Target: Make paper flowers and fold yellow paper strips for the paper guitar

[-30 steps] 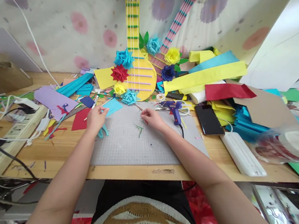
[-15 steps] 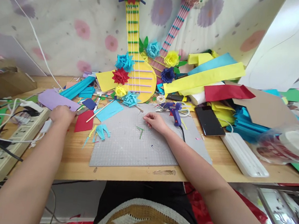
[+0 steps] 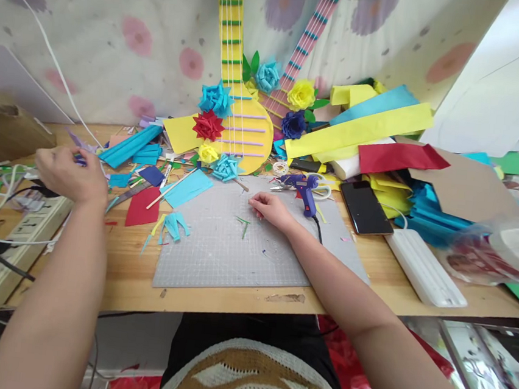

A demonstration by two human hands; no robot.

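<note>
Knitted top (image 3: 251, 380), bottom centre of frame: curved brown and cream bands, openwork texture. Black lower garment (image 3: 247, 326) directly above it. Forearms (image 3: 339, 266) bare.

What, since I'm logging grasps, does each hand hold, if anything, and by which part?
A dark-blue bit shows at the left hand; whether or where it is held cannot be told. Nothing held can be made out in the right hand.

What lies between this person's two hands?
In the head view, red paper, a pale stick, a light blue sheet and grey mat, among other things, separate the left hand from the right hand.
</note>
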